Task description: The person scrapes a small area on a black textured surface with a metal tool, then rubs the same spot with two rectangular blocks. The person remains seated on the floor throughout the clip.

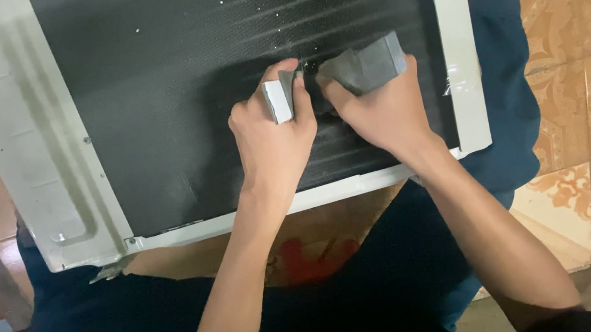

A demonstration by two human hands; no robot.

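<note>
Just right of the frame's centre, our left hand (pixel 271 134) pinched a small grey block (pixel 278 100) and our right hand (pixel 379 110) gripped a grey pad (pixel 368 65) (light, soft-looking) against the coil face (pixel 167 91), whose fins probably bent easily.

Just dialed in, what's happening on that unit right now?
A person sits with a white-framed air-conditioner unit across their lap, its black finned coil facing up. The left hand pinches a small white-and-grey piece, and the right hand holds a grey foam-like strip. Both hands meet at one spot on the coil's lower right part. A patterned tile floor lies beyond.
</note>
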